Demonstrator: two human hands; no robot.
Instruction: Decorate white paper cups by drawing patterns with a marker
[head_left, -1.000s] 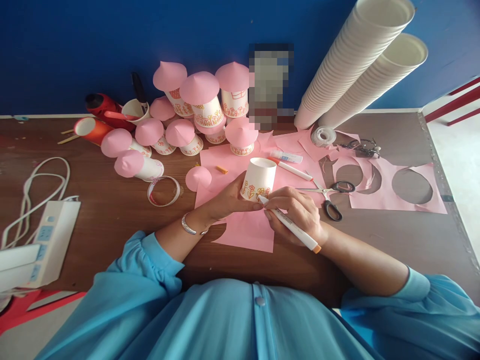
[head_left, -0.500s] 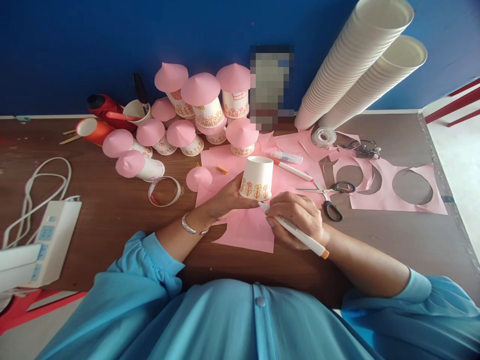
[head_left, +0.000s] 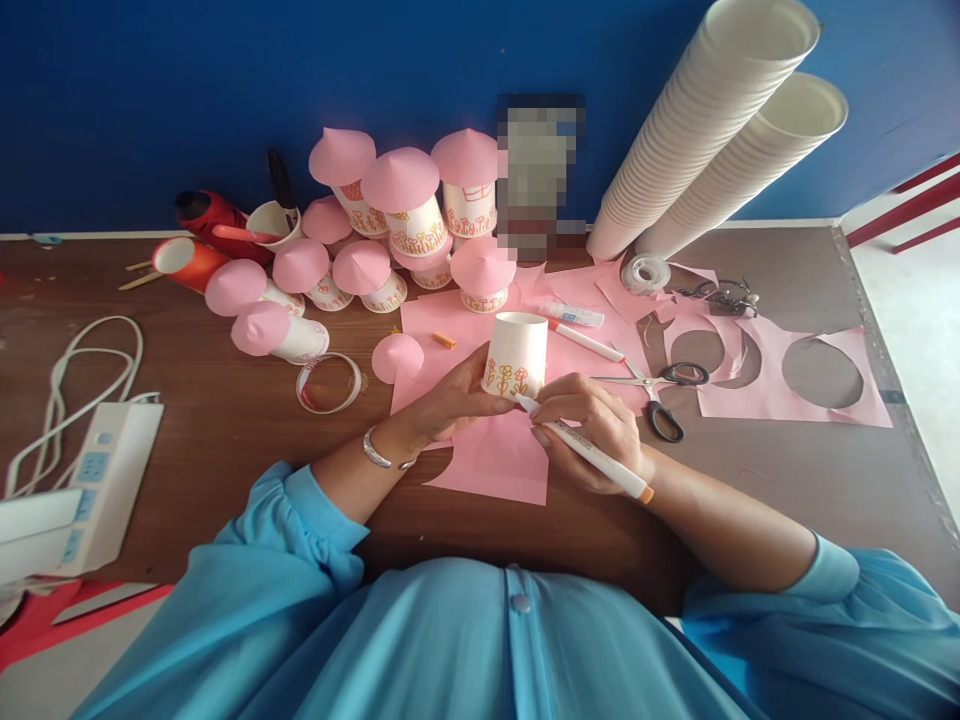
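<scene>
Blue wall (head_left: 225,100) is standing behind a brown table (head_left: 420,540). Over pink paper (head_left: 502,470), the left hand (head_left: 457,395) is grasping an upturned white cup (head_left: 517,348); the right hand (head_left: 592,430) is gripping a marker (head_left: 600,459), its tip near the cup's drawn flowers (head_left: 505,380).

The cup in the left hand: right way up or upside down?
The cup is upside down: its wider, rimmed end faces down, the narrower base up.

Scissors (head_left: 649,381) lie right of the cup (head_left: 517,350), tape (head_left: 646,284) behind them.
</scene>
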